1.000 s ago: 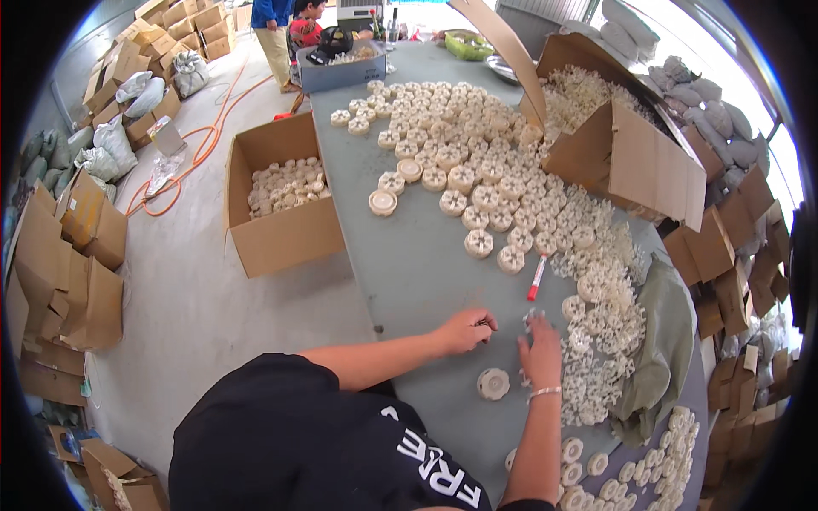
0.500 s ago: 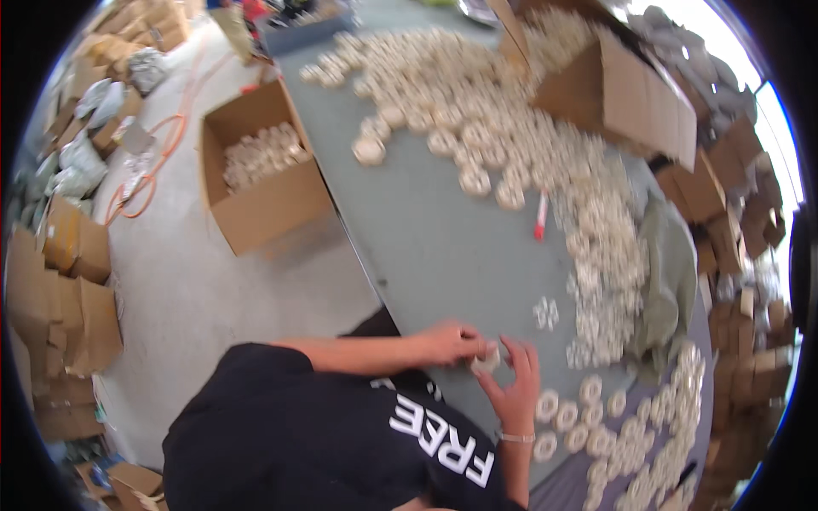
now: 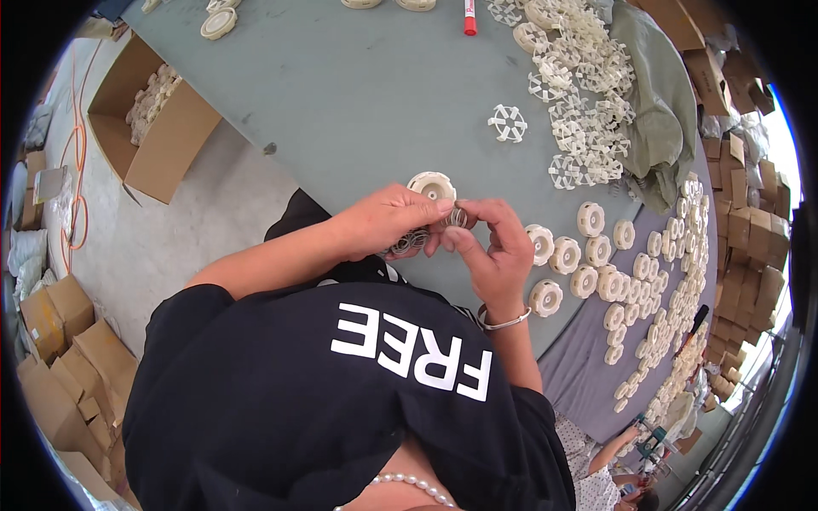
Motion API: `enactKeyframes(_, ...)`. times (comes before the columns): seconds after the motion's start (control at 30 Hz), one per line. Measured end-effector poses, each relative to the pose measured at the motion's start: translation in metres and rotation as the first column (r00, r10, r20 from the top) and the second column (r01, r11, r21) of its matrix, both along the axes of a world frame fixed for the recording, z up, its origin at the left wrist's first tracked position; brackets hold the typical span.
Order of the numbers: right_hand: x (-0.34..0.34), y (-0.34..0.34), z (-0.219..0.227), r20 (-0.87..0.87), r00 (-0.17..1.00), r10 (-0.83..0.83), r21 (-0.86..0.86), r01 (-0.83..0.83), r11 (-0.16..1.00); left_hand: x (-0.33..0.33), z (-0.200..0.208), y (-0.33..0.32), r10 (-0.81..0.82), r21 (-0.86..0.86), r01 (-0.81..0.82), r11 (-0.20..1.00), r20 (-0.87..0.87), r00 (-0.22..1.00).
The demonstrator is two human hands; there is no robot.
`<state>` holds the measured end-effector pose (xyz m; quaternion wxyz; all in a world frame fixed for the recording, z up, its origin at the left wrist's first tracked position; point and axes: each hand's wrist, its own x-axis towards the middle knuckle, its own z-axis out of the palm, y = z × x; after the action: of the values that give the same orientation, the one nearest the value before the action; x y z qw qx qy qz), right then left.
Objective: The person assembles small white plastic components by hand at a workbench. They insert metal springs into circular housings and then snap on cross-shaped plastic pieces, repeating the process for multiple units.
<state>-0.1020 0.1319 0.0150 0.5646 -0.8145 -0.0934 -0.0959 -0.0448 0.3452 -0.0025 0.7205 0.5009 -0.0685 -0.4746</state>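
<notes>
Close to my body, at the table edge, my two hands meet. My left hand is closed round a loose bunch of thin metal coil springs, its thumb stretched toward the right hand. Between the thumb and fingers of my right hand is one coil spring, touching the left fingertips. Just beyond the hands lies a round cream plastic part with a hollow middle, partly covered by the fingers. Several similar cream wheel-shaped parts lie right of my right hand.
A white spoked plastic ring lies on the grey-green table, near a pile of such rings. A red and white marker is farther off. Left stands an open carton of cream parts. Another person's arm shows at lower right.
The view has shifted down toward my hands. A cream part that was between my hands now lies on the table beyond them, and coil springs are in my fingers.
</notes>
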Motion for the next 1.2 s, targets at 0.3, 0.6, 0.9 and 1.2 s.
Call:
enactKeyframes(0.3,0.042,0.001,-0.010,-0.019,0.981,0.193,-0.495,-0.177,0.851,0.023,0.006,0.025,0.156,0.331,-0.322,0.887,0.442,0.884)
enactKeyframes(0.6,0.135,-0.070,-0.003,-0.075,0.976,-0.203,-0.711,0.091,0.698,0.014,0.011,0.002,-0.262,0.534,-0.246,0.809,0.701,0.663)
enactKeyframes(0.9,0.077,-0.043,0.009,-0.278,0.946,-0.168,-0.388,0.049,0.920,0.006,0.000,0.005,-0.117,0.436,-0.375,0.818,0.764,0.634)
enactKeyframes(1.2,0.031,-0.045,-0.002,-0.192,0.980,-0.058,-0.223,0.014,0.975,0.003,-0.005,-0.004,-0.104,0.364,-0.450,0.816,0.857,0.505)
